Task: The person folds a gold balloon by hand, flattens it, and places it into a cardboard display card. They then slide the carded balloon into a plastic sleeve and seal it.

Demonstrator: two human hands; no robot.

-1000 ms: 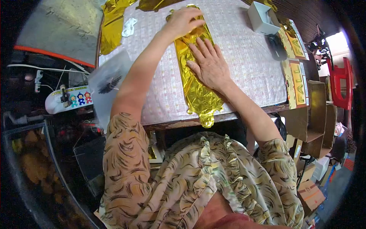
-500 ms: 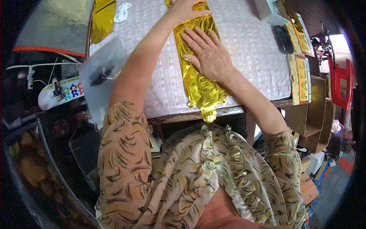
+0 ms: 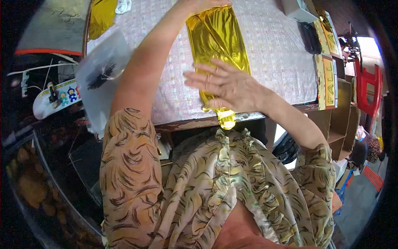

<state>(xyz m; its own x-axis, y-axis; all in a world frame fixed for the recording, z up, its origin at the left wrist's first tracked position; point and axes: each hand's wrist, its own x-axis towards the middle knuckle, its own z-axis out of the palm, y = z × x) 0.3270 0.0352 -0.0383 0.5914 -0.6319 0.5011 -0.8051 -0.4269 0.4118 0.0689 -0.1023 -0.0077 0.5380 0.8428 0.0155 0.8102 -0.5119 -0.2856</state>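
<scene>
A flat gold foil balloon point(image 3: 226, 37) lies lengthwise on the table, its narrow tab hanging over the near edge. My left hand point(image 3: 199, 5) is at its far end, partly cut off by the top of the view, with the thumb side across the foil and holding it there. Over the near part is my right hand point(image 3: 232, 89), open, fingers spread and pointing left, palm toward the foil. It hides much of the balloon's lower section. Creases run slantwise through the foil between the two hands.
A patterned cloth point(image 3: 271, 62) covers the table. More gold foil point(image 3: 101, 18) and a white crumpled piece point(image 3: 123, 6) lie far left. A clear plastic bag point(image 3: 99, 79) hangs at the left edge. On the right are a dark case point(image 3: 309, 38), a white box point(image 3: 299, 10) and printed cartons point(image 3: 327, 83).
My right hand has slid from the middle of the balloon toward its near end. The foil's middle is now uncovered and looks smoother. My left hand has shifted slightly up in view.
</scene>
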